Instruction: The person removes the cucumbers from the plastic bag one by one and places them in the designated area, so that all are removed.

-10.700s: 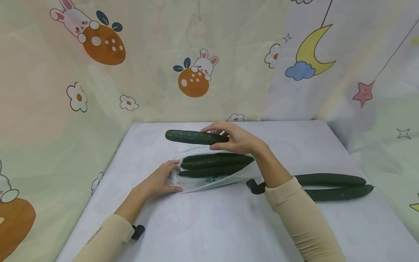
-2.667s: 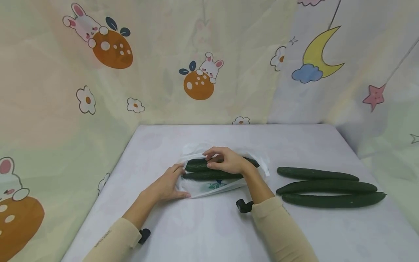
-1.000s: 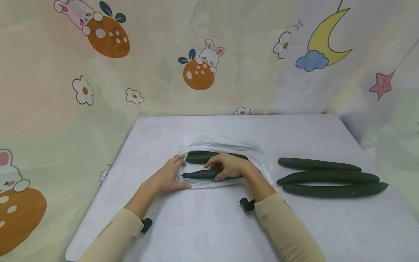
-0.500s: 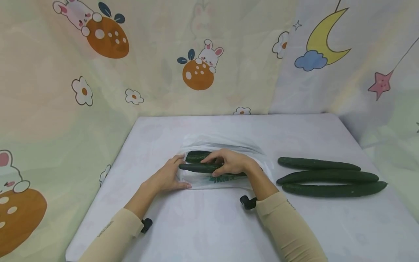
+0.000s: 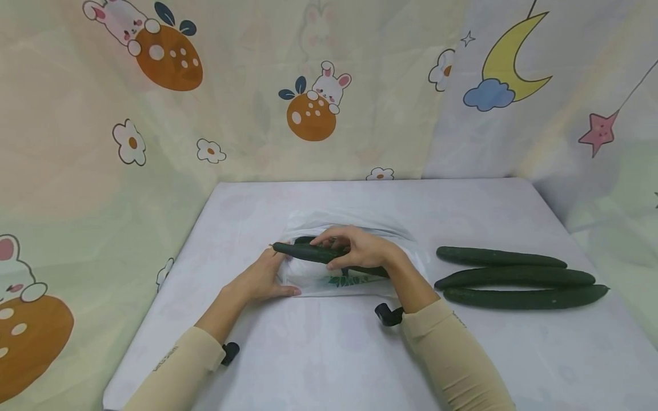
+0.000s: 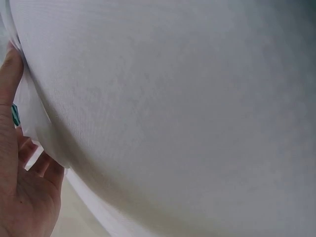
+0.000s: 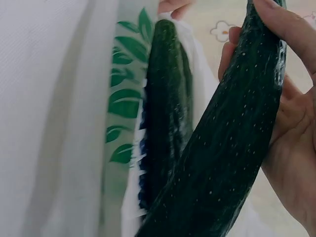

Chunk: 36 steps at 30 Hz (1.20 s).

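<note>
My right hand [image 5: 360,249] grips a dark green cucumber [image 5: 300,252] between thumb and fingers, raised over a white plastic bag [image 5: 308,282] with a green leaf print. The held cucumber's left tip rises above my left hand [image 5: 259,279]. In the right wrist view the held cucumber [image 7: 222,118] slants across, and another cucumber [image 7: 165,98] lies in the bag. At the bag's left end, my left hand holds the mouth, thumb and fingers spread along its edge. The left wrist view shows that hand [image 6: 29,197] on the thin film; some of its fingers are partly behind it.
Three cucumbers lie side by side on the right of the table: a far one [image 5: 501,257], a middle one [image 5: 514,277] and a near one [image 5: 524,298]. A printed cloth [image 5: 247,85] stands behind the table [image 5: 308,354] and along its sides.
Since the oldest frame, a third cucumber has come to lie on the right. In the last second my right hand has lifted another from the bag, up and leftward. My left hand stays put.
</note>
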### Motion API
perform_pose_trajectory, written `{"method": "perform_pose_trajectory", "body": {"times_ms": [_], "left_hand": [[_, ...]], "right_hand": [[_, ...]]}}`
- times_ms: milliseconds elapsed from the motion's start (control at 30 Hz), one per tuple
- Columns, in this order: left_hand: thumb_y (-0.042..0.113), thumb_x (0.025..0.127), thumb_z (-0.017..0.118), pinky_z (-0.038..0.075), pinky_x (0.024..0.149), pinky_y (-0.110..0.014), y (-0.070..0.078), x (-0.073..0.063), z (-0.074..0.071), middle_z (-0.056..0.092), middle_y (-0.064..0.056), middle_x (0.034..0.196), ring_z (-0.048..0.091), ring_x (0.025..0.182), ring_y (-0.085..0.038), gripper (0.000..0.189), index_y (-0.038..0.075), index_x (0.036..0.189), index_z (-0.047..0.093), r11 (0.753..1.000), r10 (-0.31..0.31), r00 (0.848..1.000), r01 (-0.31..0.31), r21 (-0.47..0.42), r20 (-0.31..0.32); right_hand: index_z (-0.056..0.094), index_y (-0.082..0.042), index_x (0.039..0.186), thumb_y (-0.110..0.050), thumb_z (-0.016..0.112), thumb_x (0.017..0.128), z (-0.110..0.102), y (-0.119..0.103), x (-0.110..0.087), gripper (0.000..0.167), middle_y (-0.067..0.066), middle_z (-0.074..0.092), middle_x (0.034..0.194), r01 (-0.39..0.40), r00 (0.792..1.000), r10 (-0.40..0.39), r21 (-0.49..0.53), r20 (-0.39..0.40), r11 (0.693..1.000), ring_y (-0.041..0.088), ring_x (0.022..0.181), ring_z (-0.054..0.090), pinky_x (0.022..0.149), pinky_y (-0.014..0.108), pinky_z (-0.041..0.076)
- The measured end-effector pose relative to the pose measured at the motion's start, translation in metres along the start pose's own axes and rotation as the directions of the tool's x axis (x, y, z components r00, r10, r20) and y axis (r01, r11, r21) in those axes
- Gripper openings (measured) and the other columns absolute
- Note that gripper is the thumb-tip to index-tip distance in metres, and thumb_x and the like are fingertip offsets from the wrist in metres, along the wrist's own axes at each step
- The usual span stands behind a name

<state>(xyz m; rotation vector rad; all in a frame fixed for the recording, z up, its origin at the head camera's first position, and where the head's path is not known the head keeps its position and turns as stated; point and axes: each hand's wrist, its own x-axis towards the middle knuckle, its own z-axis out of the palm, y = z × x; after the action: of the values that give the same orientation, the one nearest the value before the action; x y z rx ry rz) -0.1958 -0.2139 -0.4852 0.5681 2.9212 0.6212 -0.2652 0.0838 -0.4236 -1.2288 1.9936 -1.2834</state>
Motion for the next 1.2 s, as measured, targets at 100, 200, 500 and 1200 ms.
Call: {"method": "perform_pose_trajectory", "body": {"times_ms": [100,200,500,1200], "left_hand": [[0.062,0.072,0.087,0.039,0.116,-0.053,0.001,0.0,0.0,0.049,-0.015,0.144,0.042,0.14,-0.033,0.09,0.012,0.138,0.051,1.0,-0.009,1.0,0.01,0.012,-0.002],[0.06,0.072,0.088,0.039,0.116,-0.053,0.002,0.0,0.0,0.049,-0.015,0.142,0.042,0.139,-0.032,0.089,0.011,0.136,0.051,1.0,-0.012,1.0,0.012,0.003,-0.003],[0.052,0.073,0.091,0.039,0.116,-0.054,0.002,0.0,-0.001,0.038,-0.011,0.158,0.04,0.143,-0.035,0.08,0.008,0.128,0.053,0.999,0.054,0.998,-0.054,0.009,-0.027],[0.056,0.074,0.088,0.037,0.118,-0.054,0.0,0.0,0.0,0.033,-0.012,0.163,0.036,0.148,-0.037,0.084,0.01,0.135,0.052,1.0,-0.002,1.0,0.002,0.012,0.015]], "right_hand": [[0.063,-0.017,0.138,-0.011,0.084,0.086,-0.001,-0.005,0.002,0.056,0.007,0.06,0.12,0.04,0.999,-0.04,0.017,-0.009,0.999,0.025,0.104,0.066,0.087,0.038,0.056],[0.063,-0.015,0.138,-0.009,0.084,0.086,0.0,-0.011,0.004,0.056,0.009,0.06,0.119,0.079,0.997,-0.079,0.038,-0.009,0.996,0.026,0.103,0.067,0.087,0.038,0.056],[0.062,-0.015,0.138,-0.006,0.08,0.088,-0.001,-0.031,0.008,0.053,0.007,0.059,0.12,0.139,0.988,-0.133,0.07,-0.083,0.988,0.027,0.104,0.068,0.088,0.039,0.059],[0.061,-0.003,0.137,0.007,0.081,0.083,-0.017,-0.08,0.022,0.058,0.008,0.065,0.121,0.424,0.87,-0.402,0.018,-0.284,0.905,0.028,0.1,0.068,0.087,0.048,0.06]]}}
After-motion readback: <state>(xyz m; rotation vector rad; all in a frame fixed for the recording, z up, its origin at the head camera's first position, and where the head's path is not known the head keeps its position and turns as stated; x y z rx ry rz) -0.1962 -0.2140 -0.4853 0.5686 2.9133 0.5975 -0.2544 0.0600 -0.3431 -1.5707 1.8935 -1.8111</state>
